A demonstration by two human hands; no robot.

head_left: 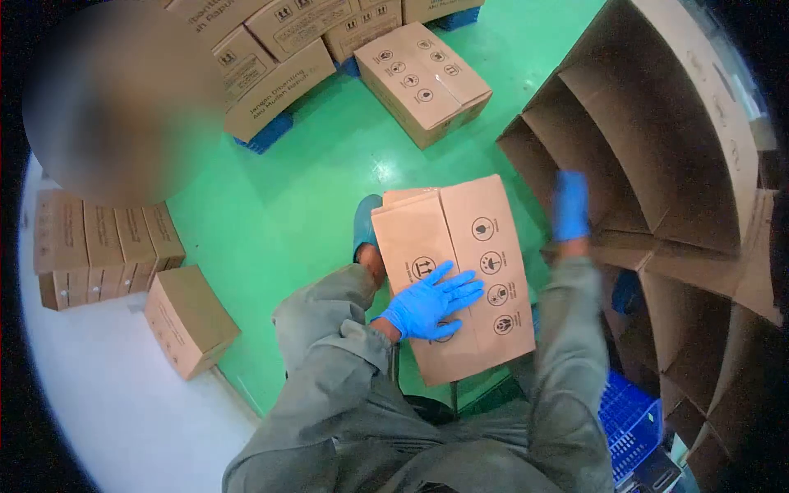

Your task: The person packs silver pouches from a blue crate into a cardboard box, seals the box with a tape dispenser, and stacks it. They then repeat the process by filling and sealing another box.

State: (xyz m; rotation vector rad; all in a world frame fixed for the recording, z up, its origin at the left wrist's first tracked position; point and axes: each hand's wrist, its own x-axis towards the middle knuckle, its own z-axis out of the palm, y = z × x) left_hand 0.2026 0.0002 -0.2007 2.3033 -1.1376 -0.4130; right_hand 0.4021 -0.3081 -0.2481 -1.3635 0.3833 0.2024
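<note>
My left hand (431,304), in a blue glove, lies flat with fingers spread on a cardboard box (481,230) in front of my legs. The box shows a centre seam and printed handling symbols on its upper face. My right hand (572,205), also blue-gloved, is raised to the right of that box, beside large open cardboard boxes (649,140). Motion smears it, so its fingers and anything in them cannot be made out.
A closed carton (423,78) sits on the green floor (320,156) ahead. Stacked cartons (283,86) stand on blue pallets (267,134) behind. More cartons (107,242) and a single box (189,320) are at left. A blue crate (631,419) is low right.
</note>
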